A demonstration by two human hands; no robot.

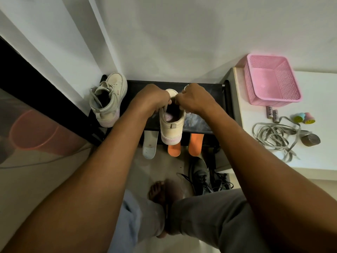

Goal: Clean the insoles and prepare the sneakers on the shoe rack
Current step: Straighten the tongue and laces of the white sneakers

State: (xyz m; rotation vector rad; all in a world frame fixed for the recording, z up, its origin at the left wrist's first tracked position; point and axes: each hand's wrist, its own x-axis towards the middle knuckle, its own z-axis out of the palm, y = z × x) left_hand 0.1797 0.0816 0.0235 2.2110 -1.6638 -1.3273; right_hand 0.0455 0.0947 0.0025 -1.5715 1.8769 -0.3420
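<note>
A cream sneaker with a pink sole (171, 128) stands on the black shoe rack (206, 88), heel toward me. Both hands work at its lace: my left hand (151, 99) pinches a lace end on the left of the opening, and my right hand (195, 99) pinches the lace on the right. A second cream sneaker (107, 101) lies tilted at the rack's left end. From the shelf below poke out a white insole (149, 145) and two orange insoles (174, 149) (195, 144).
A white cabinet (319, 143) on the right holds a pink basket (271, 81), loose grey laces (275, 137), two batteries (272, 114) and small toys (303, 118). Grey sneakers (204, 178) lie on the floor beside my bare feet. A pink bucket (34, 134) stands at the left.
</note>
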